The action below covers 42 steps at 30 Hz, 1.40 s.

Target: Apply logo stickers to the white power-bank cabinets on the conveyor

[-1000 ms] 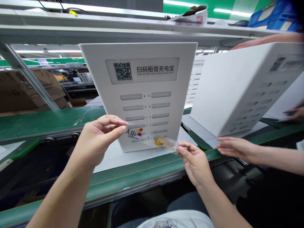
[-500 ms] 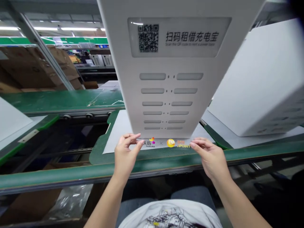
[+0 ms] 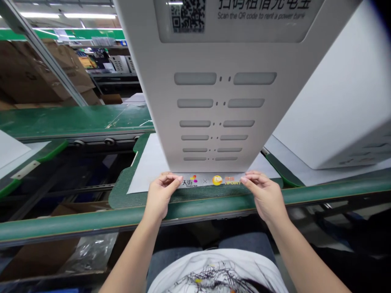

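Hands first: I see my left hand (image 3: 160, 194) and right hand (image 3: 265, 196) both low at the foot of the white cabinet (image 3: 220, 118), each pinching one end of a clear label (image 3: 210, 180). The left fingers (image 3: 171, 179) are closed on the label's left end, thumb and forefinger pressed together. The right fingers (image 3: 249, 179) are closed the same way on its right end. The label is stretched flat between them along the bottom edge of the cabinet's front, just under the lowest pair of slots; I cannot tell whether it touches the face. It carries a small multicoloured logo with dark characters, a cross, a round yellow logo and orange lettering. The cabinet stands upright on a white sheet (image 3: 146, 171) in a green tray (image 3: 122, 197) on the worktop (image 3: 61, 120), with rows of paired slots up its front and a code panel (image 3: 187, 14) at the top. A second cabinet (image 3: 336, 114) sits just to the right. Cardboard boxes (image 3: 24, 81) are stacked well back on the left.
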Motion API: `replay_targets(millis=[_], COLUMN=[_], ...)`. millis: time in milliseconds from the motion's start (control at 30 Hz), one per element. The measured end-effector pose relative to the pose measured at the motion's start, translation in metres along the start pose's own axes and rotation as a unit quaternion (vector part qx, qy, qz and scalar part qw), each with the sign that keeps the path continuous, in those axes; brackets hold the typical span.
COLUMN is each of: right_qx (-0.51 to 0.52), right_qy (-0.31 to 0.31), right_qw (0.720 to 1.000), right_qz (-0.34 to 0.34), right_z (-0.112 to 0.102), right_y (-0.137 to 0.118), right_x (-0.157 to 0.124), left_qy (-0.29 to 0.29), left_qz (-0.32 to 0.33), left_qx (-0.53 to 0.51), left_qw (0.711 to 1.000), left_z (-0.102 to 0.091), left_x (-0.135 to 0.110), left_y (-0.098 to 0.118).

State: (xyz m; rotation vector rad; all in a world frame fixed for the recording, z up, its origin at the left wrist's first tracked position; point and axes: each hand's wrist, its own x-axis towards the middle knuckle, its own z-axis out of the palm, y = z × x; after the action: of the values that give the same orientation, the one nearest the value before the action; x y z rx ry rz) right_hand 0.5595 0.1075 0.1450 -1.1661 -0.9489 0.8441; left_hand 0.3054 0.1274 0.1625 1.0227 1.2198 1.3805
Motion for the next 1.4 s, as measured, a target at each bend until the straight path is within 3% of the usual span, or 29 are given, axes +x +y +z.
replay_targets(millis=[167, 467, 933, 1400], right_qx=[-0.006, -0.04, -0.17, -0.214], right_qy=[0.001, 0.022, 0.057, 0.074], right_qw=[1.0, 0.997, 0.984, 0.974], right_qz=[0.031, 0.057, -0.008, -0.019], right_z=[-0.002, 0.004, 0.007, 0.011], right_y=[0.005, 0.022, 0.026, 0.024], right_x=[0.006, 0.03, 0.044, 0.046], left_qy=[0.007, 0.021, 0.094, 0.1], left_qz=[-0.013, 0.041, 0.096, 0.101], left_qx=[0.018, 0.124, 0.203, 0.204], left_qw=[1.0, 0.991, 0.97, 0.969], left_z=[0.004, 0.008, 0.021, 0.019], left_x=[0.005, 0.028, 0.046, 0.049], left_y=[-0.001, -0.026, -0.042, -0.044])
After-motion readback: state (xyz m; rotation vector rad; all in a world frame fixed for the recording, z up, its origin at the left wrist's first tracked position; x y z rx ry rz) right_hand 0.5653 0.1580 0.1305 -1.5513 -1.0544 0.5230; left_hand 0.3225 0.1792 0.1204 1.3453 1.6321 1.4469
